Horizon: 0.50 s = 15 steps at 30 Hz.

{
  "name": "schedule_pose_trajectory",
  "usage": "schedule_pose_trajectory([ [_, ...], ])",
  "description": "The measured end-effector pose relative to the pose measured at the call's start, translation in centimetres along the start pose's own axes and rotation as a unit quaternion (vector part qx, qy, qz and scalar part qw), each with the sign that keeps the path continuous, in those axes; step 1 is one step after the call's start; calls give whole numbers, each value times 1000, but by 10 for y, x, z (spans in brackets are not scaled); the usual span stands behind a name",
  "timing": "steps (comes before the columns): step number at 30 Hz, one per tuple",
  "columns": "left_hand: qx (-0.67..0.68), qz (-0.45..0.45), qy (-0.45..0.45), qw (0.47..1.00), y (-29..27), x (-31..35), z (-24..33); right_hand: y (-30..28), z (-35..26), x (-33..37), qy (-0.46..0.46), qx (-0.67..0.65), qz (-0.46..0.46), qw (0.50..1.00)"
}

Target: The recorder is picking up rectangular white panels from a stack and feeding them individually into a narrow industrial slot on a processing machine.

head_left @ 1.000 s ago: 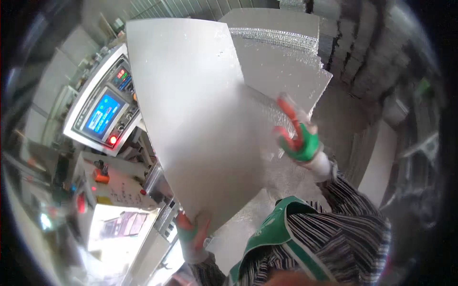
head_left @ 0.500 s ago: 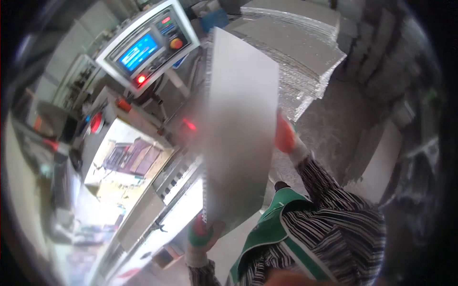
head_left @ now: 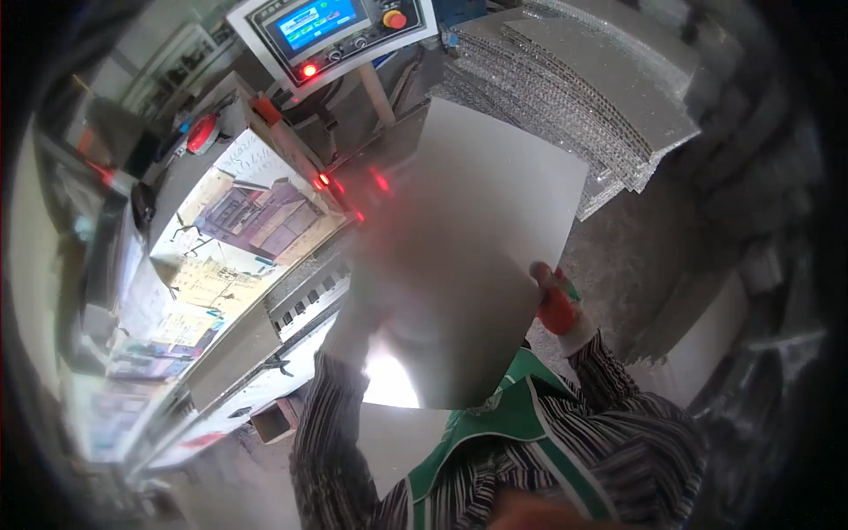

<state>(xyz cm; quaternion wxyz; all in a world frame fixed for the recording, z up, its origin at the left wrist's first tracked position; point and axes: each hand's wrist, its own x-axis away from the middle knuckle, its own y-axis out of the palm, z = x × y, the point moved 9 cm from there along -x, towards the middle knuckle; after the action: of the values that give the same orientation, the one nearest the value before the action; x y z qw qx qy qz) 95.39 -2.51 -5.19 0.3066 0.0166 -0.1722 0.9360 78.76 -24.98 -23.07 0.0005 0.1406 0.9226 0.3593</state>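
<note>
A smooth pale grey honeycomb panel (head_left: 503,185) is tilted in front of me, its middle and left side blurred. My right hand (head_left: 556,305), in a red and green glove with a white cuff, closes on the panel's right edge, with the thumb on the face. My left hand (head_left: 359,325) is at the panel's left side, above its lower-left corner; only a pale smear shows past the striped sleeve, and its fingers cannot be made out. A bright glare (head_left: 390,380) lies on the lower-left part of the panel.
A control box (head_left: 340,35) with a blue screen and a red knob stands at the far left. Stacked honeycomb panels (head_left: 609,79) lie at the far right. Left are a machine guard with pictures (head_left: 256,216), a red button (head_left: 203,134), small red lights (head_left: 324,179) and a slotted metal rail (head_left: 309,300).
The panel has turned to show more of its broad face. My left hand has gone up from the panel's lower-left corner along its left side. My right hand keeps its edge grip.
</note>
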Motion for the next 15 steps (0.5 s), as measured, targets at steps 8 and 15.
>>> schedule_pose_trajectory([
  [8, -161, 90, 227, 956, -44, -74, -26, -14, 33, 7, 60, -80, 23, 995],
  [15, -278, 54, 65, 957, 17, 6, -60, -87, 24, -6, 18, -182, 84, 980],
])
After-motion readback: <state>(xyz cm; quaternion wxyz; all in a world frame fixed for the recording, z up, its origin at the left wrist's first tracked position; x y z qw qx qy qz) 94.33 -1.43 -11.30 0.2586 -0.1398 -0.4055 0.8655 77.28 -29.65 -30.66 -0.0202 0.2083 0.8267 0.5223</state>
